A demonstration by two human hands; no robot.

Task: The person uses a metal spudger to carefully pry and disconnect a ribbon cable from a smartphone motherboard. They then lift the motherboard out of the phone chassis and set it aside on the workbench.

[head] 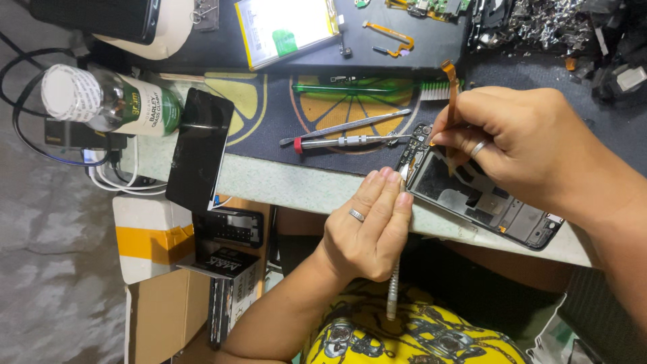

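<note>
Starting at the left edge of the counter (283, 185), a bottle (108, 101) lies on its side next to a dark phone screen (200, 149) that juts out over the edge; a stray elbow could, I'd judge, send the screen to the floor. Further along, tweezers (350, 125) and a red-tipped screwdriver (350, 141) rest on the lemon-print mat (269, 114), just above your working area and close enough to be knocked if you shift. Your left hand (367, 226) is closed around a metal screwdriver (393, 290), fingertips pinching near its tip at the top corner of the opened phone (482, 199); a slip there could scratch the board or fling a small screw off the edge, since the phone itself lies right along the counter's lip and partly overhangs it. Your right hand (519, 145) pinches an orange ribbon cable (451, 98) and lifts it upright from the phone's upper end; pulling too hard or twisting could tear the cable or its connector, which I can't see clearly. The phone lies between both hands, the left touching its corner, the right resting over its middle, so nothing but your fingers steadies it.
</note>
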